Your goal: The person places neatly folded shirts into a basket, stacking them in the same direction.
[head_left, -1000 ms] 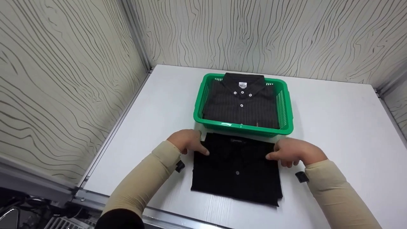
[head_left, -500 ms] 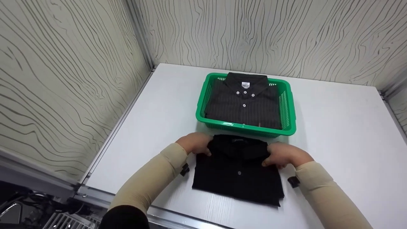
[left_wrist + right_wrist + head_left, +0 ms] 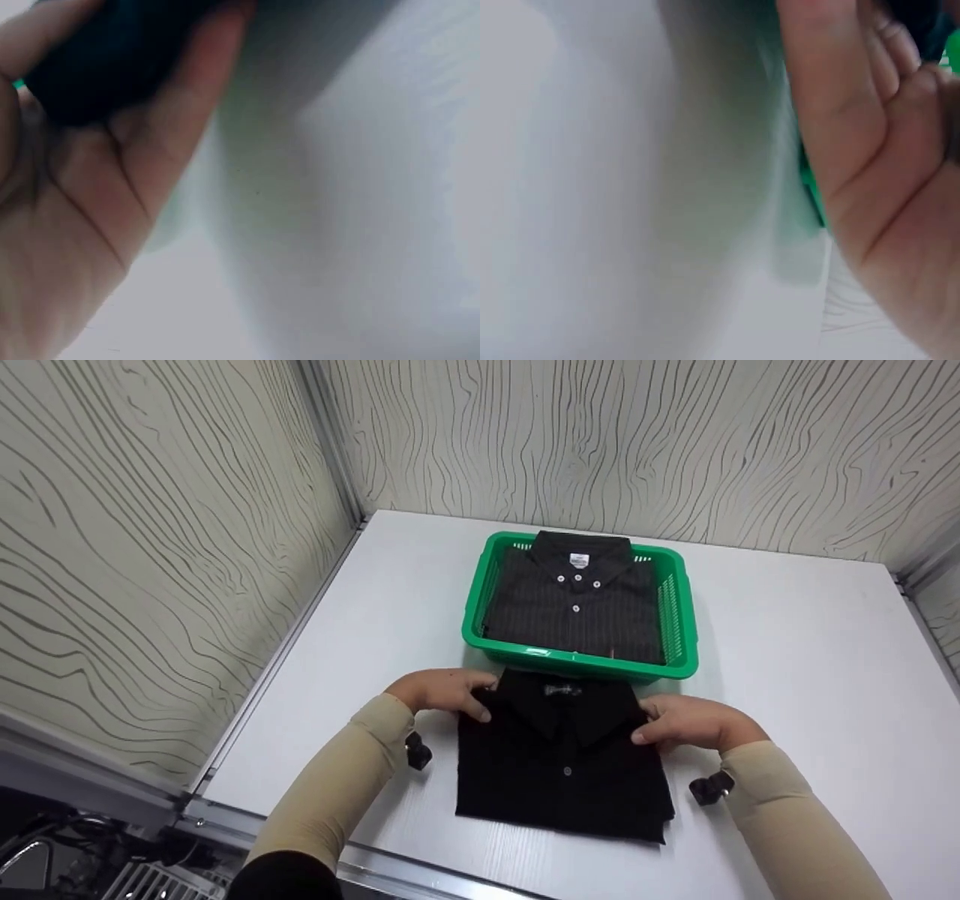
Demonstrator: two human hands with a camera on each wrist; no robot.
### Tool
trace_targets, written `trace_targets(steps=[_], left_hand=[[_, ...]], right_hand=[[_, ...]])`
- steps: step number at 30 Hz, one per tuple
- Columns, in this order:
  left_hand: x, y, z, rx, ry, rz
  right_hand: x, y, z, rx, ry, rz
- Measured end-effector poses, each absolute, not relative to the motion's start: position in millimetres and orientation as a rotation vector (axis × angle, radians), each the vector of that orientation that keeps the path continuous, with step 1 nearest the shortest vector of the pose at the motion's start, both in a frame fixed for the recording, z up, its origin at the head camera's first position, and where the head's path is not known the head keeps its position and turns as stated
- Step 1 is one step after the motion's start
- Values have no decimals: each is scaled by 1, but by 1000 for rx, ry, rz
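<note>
A folded black shirt [image 3: 517, 780] lies in front of the green basket, its collar toward the basket and one button showing down the front. My left hand [image 3: 446, 691] grips its upper left side, thumb on top and fingers beneath. In the left wrist view dark cloth [image 3: 112, 60] sits between that thumb and the fingers. On the opposite side my right hand [image 3: 690, 720] holds the shirt's upper right edge, thumb over the cloth. The right wrist view shows the right palm [image 3: 900, 187] with curled fingers and a bit of dark fabric beyond them.
The green basket [image 3: 499, 647] stands just behind the black shirt and holds a dark striped shirt [image 3: 540, 622] with white buttons. The white table [image 3: 795, 660] ends at patterned walls at the back and left. A metal rail [image 3: 420, 877] runs along its front edge.
Both hands came inward beside the collar, then moved slightly apart again. The black shirt's collar now shows more clearly, and its back edge sits closer to the basket. The basket has stayed put.
</note>
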State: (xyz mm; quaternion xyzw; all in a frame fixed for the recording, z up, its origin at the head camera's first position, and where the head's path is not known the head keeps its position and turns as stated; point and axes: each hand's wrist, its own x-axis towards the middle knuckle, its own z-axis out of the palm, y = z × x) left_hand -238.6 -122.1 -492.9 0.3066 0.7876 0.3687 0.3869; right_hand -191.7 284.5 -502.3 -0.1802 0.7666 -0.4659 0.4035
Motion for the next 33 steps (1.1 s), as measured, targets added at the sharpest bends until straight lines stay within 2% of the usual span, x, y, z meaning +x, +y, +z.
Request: trace_targets(steps=[8, 22, 27, 33], left_hand=[[-235, -125, -478, 780, 1872, 1043], [-230, -120, -429, 1132, 1964, 1005], [-230, -123, -415, 1105, 2174, 996], [-232, -119, -409, 933, 2323, 1086]], right_hand=[[-190, 301, -493, -650, 1625, -1419], [-186, 309, -459, -760, 1819, -1411], [-189, 311, -447, -772, 1857, -1502], [-190, 306, -433, -717, 1939, -1613]])
